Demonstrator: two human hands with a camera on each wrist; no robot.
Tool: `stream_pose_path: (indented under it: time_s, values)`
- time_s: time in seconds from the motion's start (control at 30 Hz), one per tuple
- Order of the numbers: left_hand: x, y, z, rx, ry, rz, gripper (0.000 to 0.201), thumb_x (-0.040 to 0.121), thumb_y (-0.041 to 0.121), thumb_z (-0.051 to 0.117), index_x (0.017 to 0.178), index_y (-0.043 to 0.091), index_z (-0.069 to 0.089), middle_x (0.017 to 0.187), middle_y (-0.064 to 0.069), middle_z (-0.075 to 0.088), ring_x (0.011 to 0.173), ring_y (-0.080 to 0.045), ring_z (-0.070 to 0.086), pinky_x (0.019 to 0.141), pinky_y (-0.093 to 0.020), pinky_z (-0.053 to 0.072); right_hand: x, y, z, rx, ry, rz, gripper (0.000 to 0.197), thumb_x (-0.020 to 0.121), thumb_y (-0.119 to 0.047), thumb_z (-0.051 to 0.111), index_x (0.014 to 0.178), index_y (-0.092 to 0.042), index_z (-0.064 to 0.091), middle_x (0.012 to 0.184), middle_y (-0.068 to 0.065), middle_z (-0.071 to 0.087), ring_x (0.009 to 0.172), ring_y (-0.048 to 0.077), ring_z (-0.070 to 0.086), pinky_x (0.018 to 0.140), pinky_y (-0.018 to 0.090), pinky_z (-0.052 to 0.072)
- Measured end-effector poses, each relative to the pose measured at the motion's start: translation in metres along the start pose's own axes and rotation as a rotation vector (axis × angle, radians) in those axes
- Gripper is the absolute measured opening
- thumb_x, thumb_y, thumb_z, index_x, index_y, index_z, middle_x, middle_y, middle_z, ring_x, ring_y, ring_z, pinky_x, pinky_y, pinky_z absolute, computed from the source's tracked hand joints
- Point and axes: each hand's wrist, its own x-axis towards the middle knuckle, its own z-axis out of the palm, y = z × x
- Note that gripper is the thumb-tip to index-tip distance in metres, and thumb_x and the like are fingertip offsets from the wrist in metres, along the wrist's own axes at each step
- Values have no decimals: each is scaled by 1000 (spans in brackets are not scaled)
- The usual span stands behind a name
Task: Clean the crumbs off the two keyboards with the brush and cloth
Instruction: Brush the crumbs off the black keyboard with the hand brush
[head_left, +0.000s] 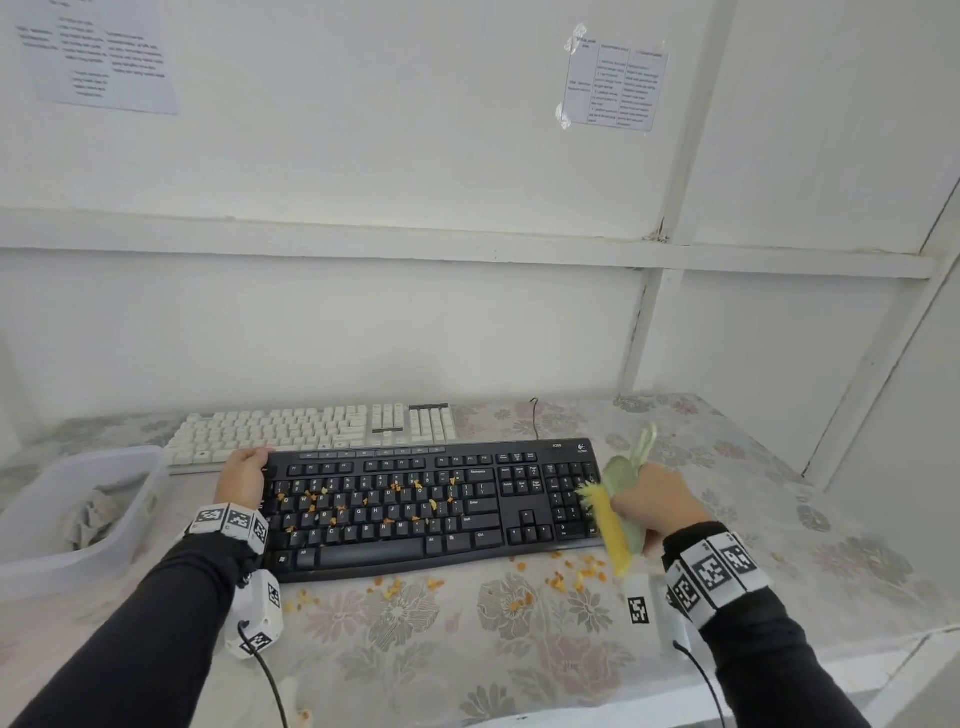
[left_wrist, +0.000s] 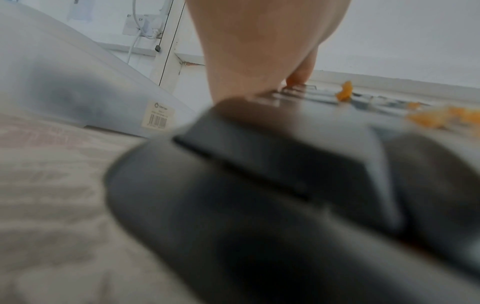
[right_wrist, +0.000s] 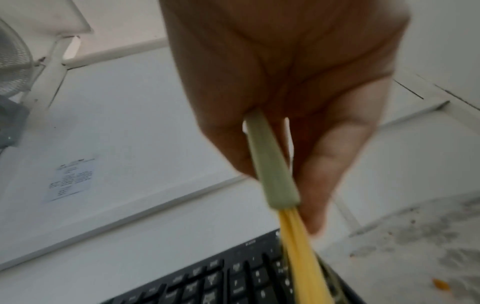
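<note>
Crumbs (head_left: 363, 506) lie scattered over the letter keys of the black keyboard (head_left: 431, 506) in the head view, and more sit on the flowered desk (head_left: 519, 649) just in front of its near edge, mostly toward the right. The left hand (head_left: 243, 475) grips the keyboard's far left corner, fingers curled over the back edge. The right hand (head_left: 654, 504) is clamped round a green-handled brush (head_left: 618, 514), whose yellow bristles lie at the keyboard's right edge by the number pad. A white keyboard (head_left: 311, 431) lies just behind the black one, touching or nearly so. A clear plastic tub (head_left: 78, 519) with a crumpled cloth (head_left: 93, 512) inside stands left of the left hand. Open desk remains to the right and in front.

Seen from the left wrist, the palm (left_wrist: 259, 51) presses on the keyboard's blurred black edge (left_wrist: 285, 164), with the tub's wall (left_wrist: 78, 86) close on the left and crumbs (left_wrist: 344, 90) on the keys; the fingers are hidden.

Seen from the right wrist, fingers (right_wrist: 332, 164) and thumb pinch the brush handle (right_wrist: 272, 164), bristles (right_wrist: 298, 257) reaching down over the keyboard's right end (right_wrist: 221, 283).
</note>
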Motion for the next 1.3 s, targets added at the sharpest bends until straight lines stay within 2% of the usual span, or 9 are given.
stream_pose_path:
  time_s: [0.17, 0.27, 0.47, 0.63, 0.77, 0.87, 1.0, 1.13, 1.3]
  values:
    - [2, 0, 0, -7, 3, -8, 34, 99, 10, 35, 125, -5, 50, 135, -22, 47, 114, -27, 46, 86, -28, 31, 14, -6, 9, 129, 357, -65, 29, 94, -17, 48, 99, 11, 56, 68, 8, 52, 62, 20, 48, 50, 23, 36]
    - [4, -1, -1, 6, 7, -13, 34, 99, 11, 36, 125, -5, 50, 135, -21, 47, 125, -33, 43, 100, -34, 33, 18, -5, 17, 114, 296, -43, 29, 94, -16, 50, 103, 11, 55, 86, 18, 61, 73, 23, 48, 64, 26, 39]
    - [5, -2, -1, 26, 4, -12, 34, 99, 12, 37, 126, -4, 49, 136, -20, 47, 126, -32, 43, 101, -35, 32, 11, 8, 11, 101, 116, 45, 23, 88, -9, 47, 66, -8, 41, 63, 7, 48, 63, 23, 56, 50, 25, 44]
    - [8, -4, -1, 32, -4, -9, 34, 99, 13, 38, 125, -5, 50, 135, -21, 48, 126, -32, 43, 101, -35, 32, -6, -7, -6, -34, -31, 42, 5, 88, -8, 46, 87, -4, 44, 70, 7, 49, 65, 21, 55, 54, 24, 48]
    - [10, -6, -1, 27, -13, -14, 34, 99, 14, 38, 125, -3, 50, 135, -20, 48, 125, -32, 44, 101, -37, 33, -17, -40, 6, 137, 76, -144, 24, 93, -12, 44, 70, -10, 43, 66, 1, 49, 55, 9, 50, 47, 15, 44]
    - [9, -6, -2, 19, -9, -14, 34, 99, 14, 38, 126, -3, 49, 135, -20, 48, 126, -32, 43, 101, -36, 33, -18, -66, 36, 217, 170, -237, 19, 93, -14, 49, 92, 3, 57, 80, 8, 62, 55, 6, 53, 40, 11, 43]
    - [9, -6, -2, 15, -8, -9, 34, 98, 13, 38, 126, -4, 49, 135, -20, 48, 126, -33, 43, 102, -37, 32, -20, -95, 73, 252, 160, -354, 30, 96, -19, 48, 113, 5, 52, 99, 17, 65, 56, 7, 54, 36, 6, 40]
    - [9, -6, -3, -1, -9, -11, 33, 98, 14, 39, 123, -3, 51, 134, -20, 49, 125, -33, 44, 103, -39, 33, -20, -106, 92, 153, 71, -357, 27, 95, -21, 47, 103, 3, 56, 82, 9, 58, 67, 21, 60, 41, 11, 37]
    - [7, -6, -3, 12, -1, 0, 32, 98, 13, 39, 121, -4, 52, 132, -20, 50, 124, -32, 45, 100, -36, 33, -25, -98, 91, 79, -17, -357, 17, 91, -11, 45, 105, -4, 52, 65, -5, 44, 66, 16, 53, 50, 15, 41]
